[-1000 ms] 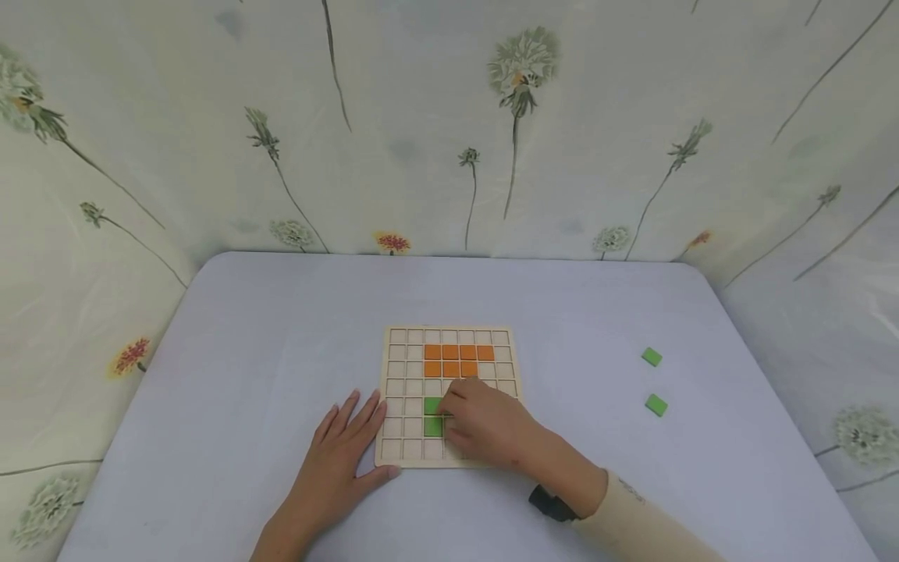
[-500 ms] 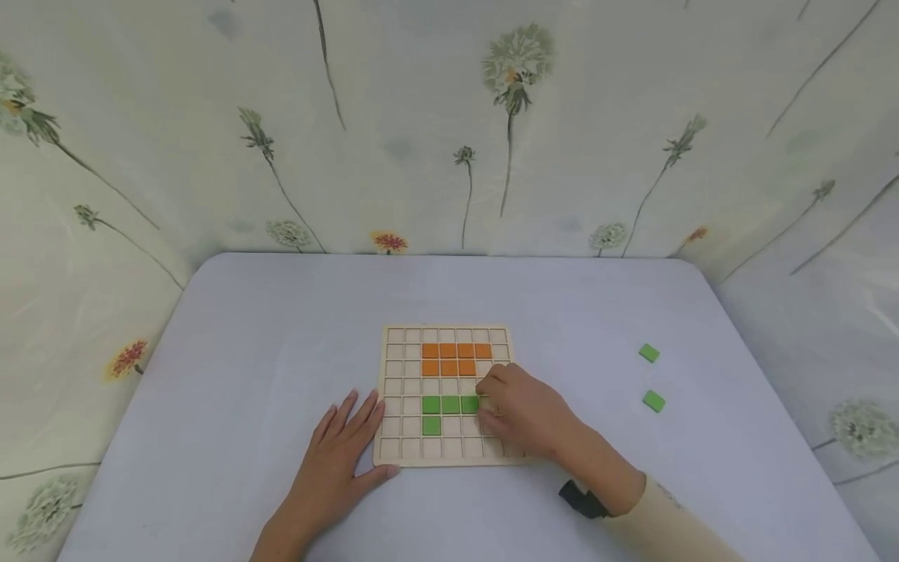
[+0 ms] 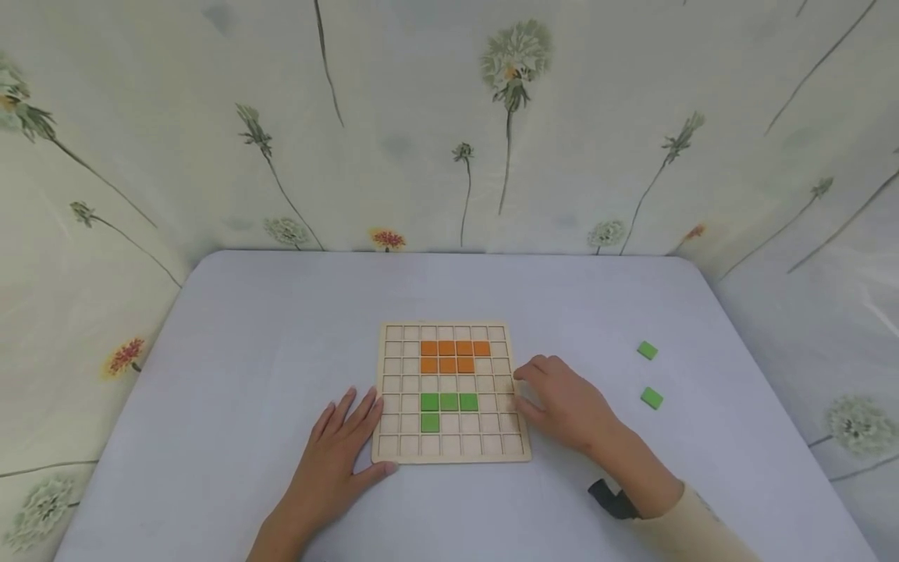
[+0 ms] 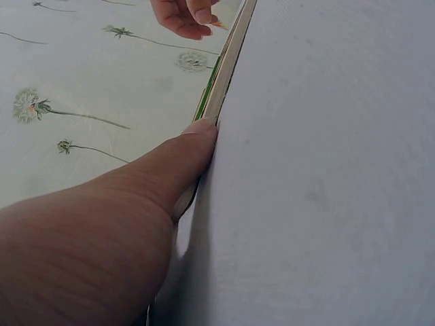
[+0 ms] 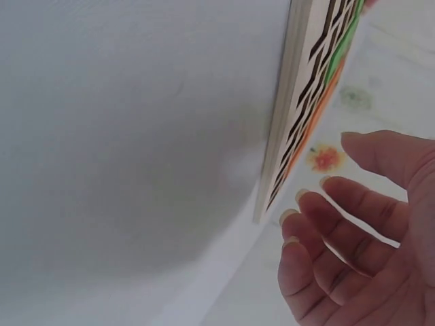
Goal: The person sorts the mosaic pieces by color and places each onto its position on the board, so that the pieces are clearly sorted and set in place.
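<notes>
A square wooden grid board [image 3: 449, 446] lies on the table, with several orange tiles [image 3: 446, 348] in two rows toward its far side. Lower down, green tiles [image 3: 449, 402] fill three cells in a row, and one more sits under the leftmost. My left hand [image 3: 333, 460] lies with spread fingers along the board's left edge, its thumb at the near corner; the left wrist view shows that thumb [image 4: 197, 136] against the edge. At the right edge, my right hand [image 3: 572, 406] hovers. Its loosely bent fingers [image 5: 326, 217] hold nothing in the right wrist view.
Two loose green tiles, a farther one [image 3: 648, 350] and a nearer one [image 3: 652, 398], lie on the white-covered table [image 3: 281, 312] to the right of my right hand. A flower-printed curtain [image 3: 421, 117] hangs behind the table and along both sides.
My right hand has moved right, off the green tiles to the board's right edge, uncovering the three-tile green row. My left hand stays at the board's left edge.
</notes>
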`<action>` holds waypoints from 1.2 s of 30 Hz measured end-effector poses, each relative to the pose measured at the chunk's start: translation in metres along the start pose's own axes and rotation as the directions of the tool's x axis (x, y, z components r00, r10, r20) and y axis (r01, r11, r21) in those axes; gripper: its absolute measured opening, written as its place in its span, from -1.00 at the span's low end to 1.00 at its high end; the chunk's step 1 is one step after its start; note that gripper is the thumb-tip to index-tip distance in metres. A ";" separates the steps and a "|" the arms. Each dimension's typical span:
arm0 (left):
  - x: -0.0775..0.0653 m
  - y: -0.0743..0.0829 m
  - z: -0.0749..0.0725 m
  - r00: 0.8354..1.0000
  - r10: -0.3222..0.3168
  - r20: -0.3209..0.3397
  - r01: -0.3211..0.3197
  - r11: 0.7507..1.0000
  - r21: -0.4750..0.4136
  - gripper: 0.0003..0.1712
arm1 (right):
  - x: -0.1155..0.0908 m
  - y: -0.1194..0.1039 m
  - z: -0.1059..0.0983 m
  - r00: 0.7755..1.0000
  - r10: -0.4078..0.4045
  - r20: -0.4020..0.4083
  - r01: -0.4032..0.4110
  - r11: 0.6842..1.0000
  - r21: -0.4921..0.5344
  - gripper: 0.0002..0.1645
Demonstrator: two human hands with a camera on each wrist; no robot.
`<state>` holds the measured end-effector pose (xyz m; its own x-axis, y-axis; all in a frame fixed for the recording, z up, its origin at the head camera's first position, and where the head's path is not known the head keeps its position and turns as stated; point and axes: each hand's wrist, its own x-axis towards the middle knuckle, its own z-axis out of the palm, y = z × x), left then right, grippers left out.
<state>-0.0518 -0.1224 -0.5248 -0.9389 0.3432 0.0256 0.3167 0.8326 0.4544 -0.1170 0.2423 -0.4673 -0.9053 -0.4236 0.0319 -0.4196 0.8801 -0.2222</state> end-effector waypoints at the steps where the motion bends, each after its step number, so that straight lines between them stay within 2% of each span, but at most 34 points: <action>1: 0.000 0.000 0.000 1.000 0.000 0.000 0.000 1.000 0.001 0.09 | -0.002 0.003 -0.001 1.000 0.008 -0.003 -0.008 1.000 -0.001 -0.61; 7: 0.000 0.000 0.000 1.000 -0.005 0.001 0.005 1.000 0.001 0.10 | -0.014 0.019 -0.009 0.997 0.078 0.000 -0.078 0.997 -0.004 -0.56; 16: -0.001 -0.001 0.000 1.000 -0.005 0.000 0.005 1.000 -0.013 0.09 | -0.030 0.044 -0.018 0.996 0.085 -0.014 -0.086 0.996 -0.031 -0.51; 23: -0.001 -0.001 0.000 1.000 -0.011 0.006 0.011 1.000 -0.001 0.09 | -0.042 0.061 -0.029 0.985 0.173 0.013 -0.173 0.985 -0.019 -0.44; 26: -0.001 0.001 0.000 1.000 -0.019 0.005 0.019 1.000 0.003 0.09 | -0.046 0.070 -0.034 0.983 0.184 0.018 -0.184 0.983 -0.008 -0.41; 36: 0.000 0.002 -0.001 1.000 -0.014 0.016 0.014 1.000 -0.001 0.09 | -0.063 0.101 -0.038 0.971 0.235 0.043 -0.231 0.970 -0.080 -0.31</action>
<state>-0.0509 -0.1212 -0.5232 -0.9408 0.3389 0.0048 0.3037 0.8367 0.4557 -0.1044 0.3661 -0.4550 -0.9749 -0.2136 -0.0630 -0.2028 0.9685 -0.1447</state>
